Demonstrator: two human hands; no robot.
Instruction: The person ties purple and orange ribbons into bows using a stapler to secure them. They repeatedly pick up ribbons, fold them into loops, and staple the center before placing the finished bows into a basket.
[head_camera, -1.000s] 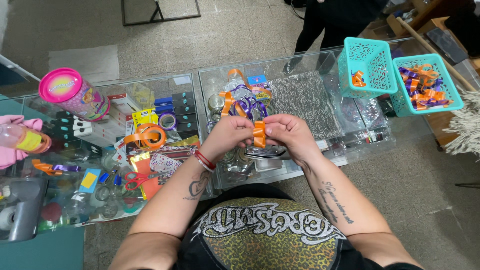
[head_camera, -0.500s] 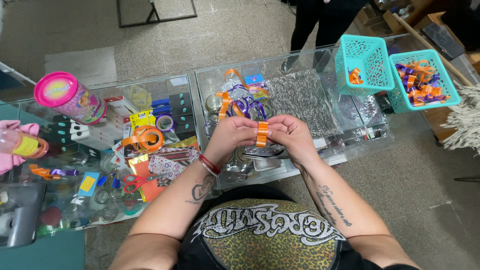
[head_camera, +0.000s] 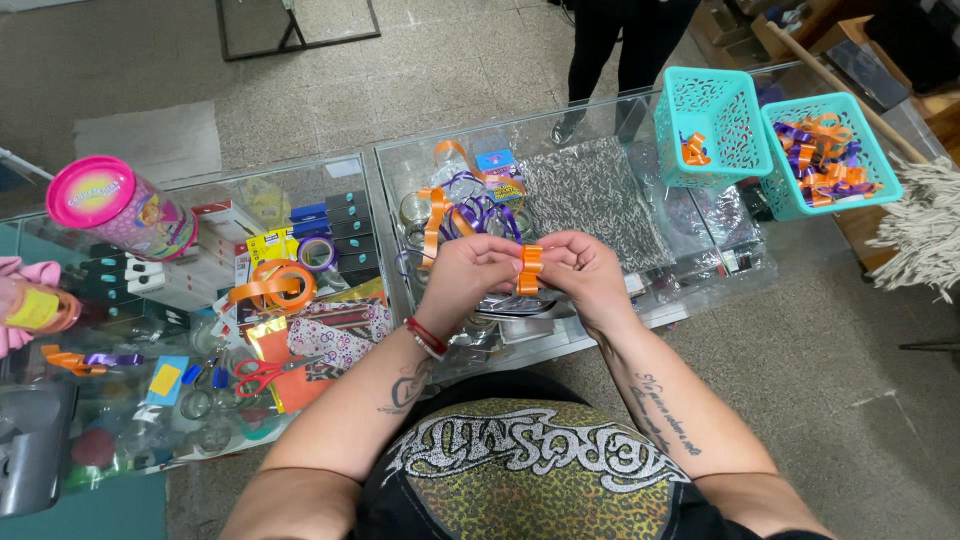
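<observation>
Both hands, left hand (head_camera: 468, 272) and right hand (head_camera: 588, 270), are pinching the small looped orange ribbon bow (head_camera: 529, 268) with closed fingers (loops should be kept evenly stacked) above the glass surface (head_camera: 690, 262).

Both forearms converge, left hand (head_camera: 468, 272) and right hand (head_camera: 583, 270) pinched together, fingers curled.

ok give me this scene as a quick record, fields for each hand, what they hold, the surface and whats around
left hand: pinching one side of the orange ribbon bow
right hand: pinching the other side of the bow
orange ribbon bow: small, looped, held between both hands above the counter
surface: glass display counter
baskets: two teal baskets, both holding finished ribbon bows
loose ribbon: orange and purple curls behind the hands
tools: red-handled scissors, orange ribbon roll
far left: pink-lidded canister
</observation>
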